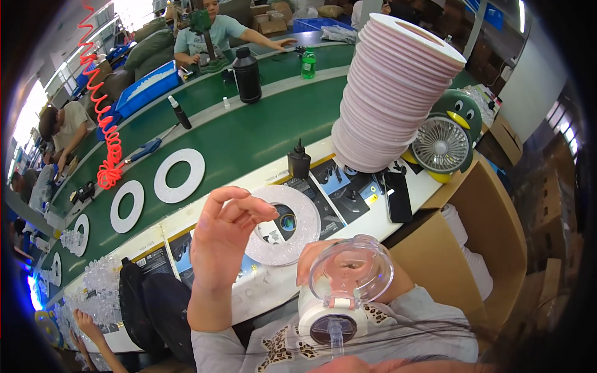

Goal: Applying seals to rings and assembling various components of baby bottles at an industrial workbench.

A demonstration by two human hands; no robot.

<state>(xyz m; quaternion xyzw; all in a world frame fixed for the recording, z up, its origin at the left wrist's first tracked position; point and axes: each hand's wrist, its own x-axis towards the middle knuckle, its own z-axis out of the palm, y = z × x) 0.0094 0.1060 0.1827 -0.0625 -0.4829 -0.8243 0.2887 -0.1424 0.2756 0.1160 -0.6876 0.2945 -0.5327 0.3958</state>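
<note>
At the shirt front (407, 320), right hand (313, 256) grips flip-lid bottle (306, 320), clear lid (351, 273) up, presumably freeing straw (336, 339); left hand (221, 242) empty, loosely curled beside glittery ring (305, 217).

We made out dark lettering across the chest of a light-blue shirt (196, 47) at the far side. We saw lines of small pale print on a dark left-hand sheet (155, 263) along the white tabletop (267, 291), and more marks on a dark right-hand sheet (356, 206), too fine for us to read. A green bottle (308, 64) bore pale marks, equally illegible.
</note>
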